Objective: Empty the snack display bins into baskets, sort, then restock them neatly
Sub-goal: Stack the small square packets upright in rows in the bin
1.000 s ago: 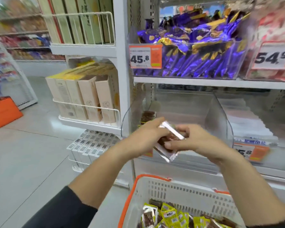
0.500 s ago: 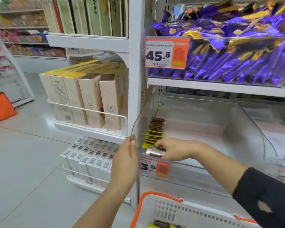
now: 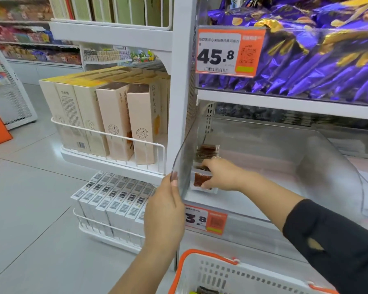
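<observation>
So the clear display bin (image 3: 263,166) on the lower shelf is mostly bare, just a short row of brown snack packets (image 3: 207,151) standing on edge against its left wall, toward the front corner. Right hand (image 3: 219,175) is reaching inside the bin, fingers curled onto the front packet (image 3: 201,180), which has a clear wrapper with something reddish-brown in it and sits low at the front of that row. Left hand (image 3: 166,209) is outside the bin, thumb and fingers pinching the front edge of the bin's left wall.

Bin above it (image 3: 285,90) is crammed with purple and gold snack bags (image 3: 317,60), piled over the rim, with an orange 45.8 price tag (image 3: 229,52) on the front. The lower bin has its own orange tag (image 3: 206,219), partly hidden by the left hand.

Down at the bottom edge there's a white basket (image 3: 210,274) with an orange rim, and you can only just see a couple of packets in it, one dark and one yellow. Left of the bins, wire racks hold tall beige boxes (image 3: 115,119), and below those, white boxes (image 3: 115,198) with barcodes facing up.
</observation>
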Available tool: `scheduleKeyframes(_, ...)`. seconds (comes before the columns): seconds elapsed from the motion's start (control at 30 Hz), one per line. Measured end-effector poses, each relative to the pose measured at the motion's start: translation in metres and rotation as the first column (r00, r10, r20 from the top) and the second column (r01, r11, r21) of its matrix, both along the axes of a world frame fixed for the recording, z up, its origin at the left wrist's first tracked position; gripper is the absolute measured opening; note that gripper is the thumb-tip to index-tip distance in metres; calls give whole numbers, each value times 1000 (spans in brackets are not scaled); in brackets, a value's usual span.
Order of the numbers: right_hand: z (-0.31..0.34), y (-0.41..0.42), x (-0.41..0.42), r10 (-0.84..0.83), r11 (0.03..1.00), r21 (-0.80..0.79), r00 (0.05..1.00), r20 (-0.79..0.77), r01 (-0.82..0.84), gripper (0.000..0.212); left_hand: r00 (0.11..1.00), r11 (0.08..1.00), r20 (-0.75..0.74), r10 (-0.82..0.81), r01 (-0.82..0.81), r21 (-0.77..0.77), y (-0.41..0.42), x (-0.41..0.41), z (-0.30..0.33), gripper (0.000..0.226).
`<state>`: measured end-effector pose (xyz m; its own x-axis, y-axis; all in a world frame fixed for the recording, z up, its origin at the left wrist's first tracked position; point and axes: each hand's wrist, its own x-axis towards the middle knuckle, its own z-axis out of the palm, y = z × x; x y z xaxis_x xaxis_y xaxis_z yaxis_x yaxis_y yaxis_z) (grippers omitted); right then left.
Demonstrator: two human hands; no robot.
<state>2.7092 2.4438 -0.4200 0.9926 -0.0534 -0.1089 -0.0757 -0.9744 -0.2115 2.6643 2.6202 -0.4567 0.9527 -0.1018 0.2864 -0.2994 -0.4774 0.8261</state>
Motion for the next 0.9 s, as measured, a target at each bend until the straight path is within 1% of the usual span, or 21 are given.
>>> scheduleKeyframes(0.07,-3,-3,1,-48,998,50,998,30,46,65,1000,1000,4,-1,1,-4,0,-1,0,41)
scheduleKeyframes(0.13,-6,-5,-2,-107,993,59,988,109,101,66,1000,1000,3,-5,5,-6,0,-2,0,42)
scheduleKeyframes(0.2,-7,-7,-6,-154,986,-30,971,182,162,74,1000,1000,0,-7,7,-6,0,-2,0,42)
scheduleKeyframes(0.27,-9,-10,-7,-226,968,-75,960,164,240,89,1000,1000,-3,-11,11,-9,0,-2,0,43)
scheduleKeyframes(0.3,-12,-10,-7,-269,961,-38,956,117,275,95,1000,1000,-4,-15,15,-13,0,-2,0,43)
scheduleKeyframes(0.4,-17,-7,-1,-381,907,180,924,-35,381,105,1000,1000,-10,-18,17,-24,0,-2,0,42)
scheduleKeyframes(0.47,-15,-5,5,-440,850,294,896,-61,438,111,1000,999,-12,-17,17,-31,0,-2,0,40)
scheduleKeyframes(0.5,-15,-4,8,-460,824,341,885,-66,453,110,1000,999,-13,-18,17,-32,0,-2,0,40)
scheduleKeyframes(0.57,-20,-1,15,-473,791,408,879,-65,456,99,1000,999,-16,-15,14,-31,-1,-1,-1,40)
scheduleKeyframes(0.67,-28,-2,16,-473,757,473,878,-80,451,67,1000,1000,-20,-3,2,-26,-2,-1,-3,41)
scheduleKeyframes(0.7,-29,-4,14,-476,736,501,874,-97,456,60,1000,1000,-22,1,-2,-24,-3,-1,-3,41)
scheduleKeyframes(0.73,-28,-6,12,-485,706,536,868,-110,463,57,1000,1000,-22,3,-4,-25,-3,-1,-3,41)
scheduleKeyframes(0.77,-28,-9,11,-503,667,575,856,-122,474,60,1000,1000,-23,2,-3,-25,-3,-1,-3,41)
scheduleKeyframes(0.9,-26,-15,10,-530,526,687,825,-197,502,75,1000,1000,-29,-5,5,-26,-3,-1,-2,42)
